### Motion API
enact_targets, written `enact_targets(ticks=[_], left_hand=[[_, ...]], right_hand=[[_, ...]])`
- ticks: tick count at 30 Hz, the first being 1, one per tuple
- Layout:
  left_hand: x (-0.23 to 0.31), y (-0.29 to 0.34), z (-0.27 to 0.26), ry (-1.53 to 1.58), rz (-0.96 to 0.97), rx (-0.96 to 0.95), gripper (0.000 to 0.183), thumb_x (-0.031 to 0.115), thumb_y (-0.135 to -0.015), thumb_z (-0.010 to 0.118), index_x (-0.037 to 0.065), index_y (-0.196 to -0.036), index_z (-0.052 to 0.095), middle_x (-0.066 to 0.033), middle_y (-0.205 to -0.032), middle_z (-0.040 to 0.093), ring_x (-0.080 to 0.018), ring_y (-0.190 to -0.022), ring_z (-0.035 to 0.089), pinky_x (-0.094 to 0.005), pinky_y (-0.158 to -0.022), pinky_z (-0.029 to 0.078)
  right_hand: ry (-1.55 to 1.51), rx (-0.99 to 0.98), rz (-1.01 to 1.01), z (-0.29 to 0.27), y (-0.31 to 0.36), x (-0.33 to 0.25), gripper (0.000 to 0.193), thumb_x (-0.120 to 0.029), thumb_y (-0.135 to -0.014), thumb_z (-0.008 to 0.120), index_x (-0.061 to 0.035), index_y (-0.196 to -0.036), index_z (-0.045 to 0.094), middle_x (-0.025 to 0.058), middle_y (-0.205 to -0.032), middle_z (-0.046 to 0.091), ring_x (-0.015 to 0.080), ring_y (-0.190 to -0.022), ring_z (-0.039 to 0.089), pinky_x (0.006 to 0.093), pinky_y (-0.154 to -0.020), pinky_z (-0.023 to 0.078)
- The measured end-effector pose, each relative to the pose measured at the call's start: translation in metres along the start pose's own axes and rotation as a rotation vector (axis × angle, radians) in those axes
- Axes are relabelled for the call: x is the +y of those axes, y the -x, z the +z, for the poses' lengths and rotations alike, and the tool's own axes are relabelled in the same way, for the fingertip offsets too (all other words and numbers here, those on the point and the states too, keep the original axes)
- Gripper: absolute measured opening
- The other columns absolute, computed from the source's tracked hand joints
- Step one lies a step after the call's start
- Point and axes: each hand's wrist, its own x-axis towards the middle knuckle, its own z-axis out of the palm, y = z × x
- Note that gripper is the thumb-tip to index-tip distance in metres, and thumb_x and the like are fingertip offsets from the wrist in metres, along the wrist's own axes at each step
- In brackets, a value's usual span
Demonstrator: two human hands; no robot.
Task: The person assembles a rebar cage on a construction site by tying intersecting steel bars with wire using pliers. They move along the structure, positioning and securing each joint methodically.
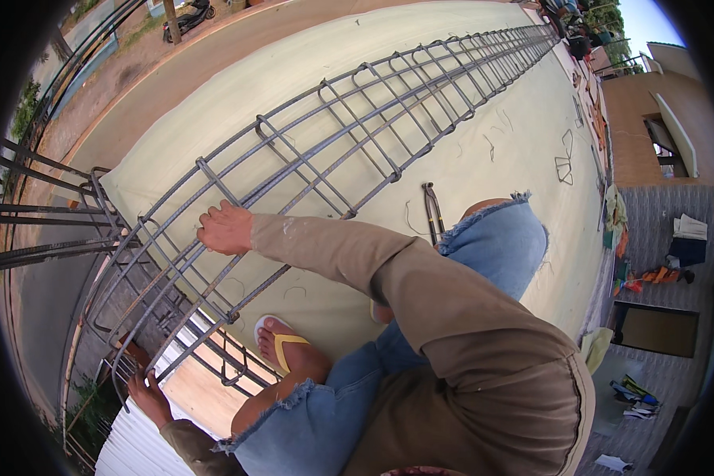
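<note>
A long rebar cage [389, 123] of ribbed steel bars and bent stirrups runs from lower left to far upper right. My right hand [225, 228] is closed on the cage's bars, its arm stretched across my knees. Down at the cage's near left end, my left hand [149, 398] holds beside the hooked bar ends, its fingers curled against the steel and partly in shadow. A pair of pincers [431, 208] lies on the pale surface by my right knee, handles toward me.
Pale sheeting [317, 293] lies under the cage, scattered with short tie-wire pieces [490, 147]. Bent stirrups [564, 168] lie to the right. Dark rebar ends [47, 210] jut in from the left. A corrugated sheet [135, 440] is below my left hand. A motorcycle [189, 20] stands far left.
</note>
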Motion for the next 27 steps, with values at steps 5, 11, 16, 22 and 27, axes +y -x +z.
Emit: enact_targets(ticks=[5, 11, 16, 22, 27], left_hand=[[0.002, 0.005, -0.001, 0.037, 0.029, -0.056, 0.021, 0.018, -0.096, 0.064, -0.001, -0.104, 0.068, -0.0177, -0.105, 0.062, -0.0383, -0.101, 0.057, -0.0497, -0.089, 0.045], [0.01, 0.011, -0.009, 0.013, 0.035, -0.06, 0.019, 0.016, -0.094, 0.066, 0.001, -0.105, 0.068, -0.0149, -0.101, 0.062, -0.036, -0.097, 0.057, -0.0471, -0.086, 0.044], [0.016, 0.016, -0.01, 0.046, 0.067, -0.03, 0.016, 0.019, -0.091, 0.07, 0.004, -0.097, 0.068, -0.0108, -0.094, 0.065, -0.0316, -0.094, 0.059, -0.045, -0.084, 0.045], [0.022, 0.02, -0.018, 0.024, 0.042, 0.029, 0.024, 0.029, -0.09, 0.073, 0.006, -0.096, 0.07, -0.0086, -0.094, 0.067, -0.03, -0.093, 0.061, -0.043, -0.084, 0.046], [0.029, 0.021, -0.023, 0.043, 0.0, -0.001, 0.027, 0.03, -0.09, 0.072, 0.004, -0.097, 0.071, -0.0082, -0.093, 0.067, -0.0291, -0.094, 0.061, -0.0433, -0.086, 0.045]], right_hand=[[0.175, 0.13, -0.079, 0.01, 0.002, -0.001, 0.017, -0.017, -0.084, 0.065, -0.0001, -0.083, 0.065, 0.0121, -0.081, 0.064, 0.0286, -0.074, 0.068, 0.0407, -0.06, 0.05], [0.082, 0.125, -0.083, 0.005, 0.006, -0.003, 0.006, -0.009, -0.078, 0.065, -0.0039, -0.075, 0.064, 0.0119, -0.077, 0.067, 0.0269, -0.074, 0.072, 0.04, -0.061, 0.054], [-0.045, -0.027, -0.079, -0.007, 0.011, -0.001, 0.014, -0.016, -0.091, 0.063, -0.0019, -0.089, 0.064, 0.0149, -0.089, 0.067, 0.0341, -0.078, 0.07, 0.0443, -0.07, 0.054], [-0.203, -0.186, -0.01, -0.032, -0.009, 0.001, 0.025, -0.024, -0.096, 0.064, 0.0009, -0.094, 0.063, 0.0207, -0.088, 0.069, 0.0414, -0.086, 0.067, 0.0517, -0.076, 0.049], [-0.25, -0.395, 0.049, -0.044, -0.035, 0.007, 0.026, -0.026, -0.096, 0.065, 0.0007, -0.098, 0.065, 0.0205, -0.09, 0.07, 0.0397, -0.088, 0.067, 0.0494, -0.078, 0.049]])
